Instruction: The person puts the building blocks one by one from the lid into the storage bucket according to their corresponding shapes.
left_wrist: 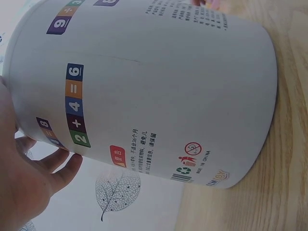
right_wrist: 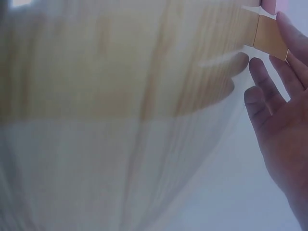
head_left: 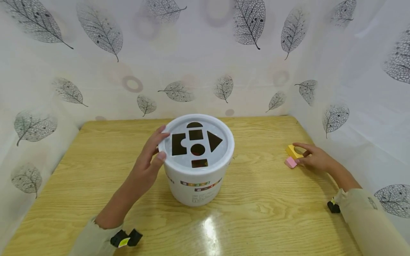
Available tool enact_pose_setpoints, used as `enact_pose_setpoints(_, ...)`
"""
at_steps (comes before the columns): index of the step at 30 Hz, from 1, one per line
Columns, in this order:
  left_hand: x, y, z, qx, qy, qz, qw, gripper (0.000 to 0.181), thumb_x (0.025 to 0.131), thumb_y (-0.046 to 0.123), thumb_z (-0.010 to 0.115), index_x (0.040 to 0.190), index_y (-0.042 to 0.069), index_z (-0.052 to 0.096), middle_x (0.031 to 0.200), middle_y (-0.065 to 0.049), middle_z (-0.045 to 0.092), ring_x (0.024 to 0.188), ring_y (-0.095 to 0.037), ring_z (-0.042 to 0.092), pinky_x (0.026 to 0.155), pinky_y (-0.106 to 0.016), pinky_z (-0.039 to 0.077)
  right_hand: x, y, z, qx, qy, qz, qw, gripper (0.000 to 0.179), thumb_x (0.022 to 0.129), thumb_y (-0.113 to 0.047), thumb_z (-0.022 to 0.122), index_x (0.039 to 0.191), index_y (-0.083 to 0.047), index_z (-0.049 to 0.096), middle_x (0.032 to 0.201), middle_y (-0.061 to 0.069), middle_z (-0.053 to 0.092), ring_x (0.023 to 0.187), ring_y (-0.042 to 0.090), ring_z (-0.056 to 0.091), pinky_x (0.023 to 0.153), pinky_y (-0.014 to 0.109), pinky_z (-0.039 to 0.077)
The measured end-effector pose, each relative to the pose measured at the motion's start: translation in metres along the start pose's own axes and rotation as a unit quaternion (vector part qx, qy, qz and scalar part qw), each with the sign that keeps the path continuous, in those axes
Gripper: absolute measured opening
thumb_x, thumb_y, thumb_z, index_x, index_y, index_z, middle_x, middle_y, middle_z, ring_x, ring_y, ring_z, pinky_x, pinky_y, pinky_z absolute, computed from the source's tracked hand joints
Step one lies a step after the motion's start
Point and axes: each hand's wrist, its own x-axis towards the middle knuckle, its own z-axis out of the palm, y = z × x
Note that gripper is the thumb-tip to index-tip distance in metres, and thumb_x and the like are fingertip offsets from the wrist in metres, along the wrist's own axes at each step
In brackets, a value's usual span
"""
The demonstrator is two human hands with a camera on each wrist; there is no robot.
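A white bucket [head_left: 195, 188] stands upright on the table, its lid [head_left: 166, 156] cut with several shaped holes. My left hand [head_left: 148, 161] holds the bucket at its left rim, thumb and a fingertip on the lid's edge. In the left wrist view, the other fingers [left_wrist: 65, 173] lie against the printed side. Far to the right, my right hand [head_left: 315, 159] pinches a yellow block [head_left: 290, 152] with a rounded notch, its index finger over the far end. A small pink block [head_left: 290, 163] lies right beside the yellow one, near the thumb tip.
The wood-grain table [head_left: 256, 213] reflects a bright light at the front. White curtain [head_left: 198, 64] with leaf prints encloses the back and both sides, close to the right forearm. Dark shapes with a little red and yellow show through the lid's holes.
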Motion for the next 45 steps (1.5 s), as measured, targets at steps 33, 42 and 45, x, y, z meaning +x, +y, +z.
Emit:
enact_pose_setpoints(33,-0.001,0.0,0.0,-0.004,0.002,0.002,1.0,0.052,0.104,0.015,0.043,0.155,0.024,0.036,0.168,0.006,0.016,0.149,-0.025,0.029,0.104,-0.017,0.039,-0.002,-0.103,-0.007,0.017,0.127,-0.041,0.9908,0.066,0.093,-0.037,0.073,0.15,-0.013,0.047,0.128,0.009,0.052,0.087,0.013,0.047,0.065,0.028,0.042)
enact_pose_setpoints(42,-0.001,-0.001,0.001,-0.004,-0.003,-0.001,1.0,0.052,0.105,0.017,0.042,0.156,0.025,0.036,0.168,0.007,0.015,0.149,-0.024,0.028,0.106,-0.024,0.04,-0.005,-0.182,-0.008,0.029,0.147,-0.102,0.9835,0.065,0.089,-0.033,0.079,0.146,-0.019,0.052,0.111,0.002,0.054,0.083,0.016,0.049,0.064,0.028,0.043)
enact_pose_setpoints(45,-0.001,-0.001,0.001,-0.001,-0.004,-0.003,1.0,0.052,0.105,0.018,0.042,0.156,0.025,0.035,0.168,0.007,0.015,0.15,-0.024,0.027,0.108,-0.029,0.04,-0.008,-0.205,-0.01,0.026,0.149,-0.119,0.9812,0.064,0.087,-0.033,0.08,0.145,-0.024,0.053,0.103,0.0,0.053,0.08,0.017,0.049,0.065,0.026,0.043)
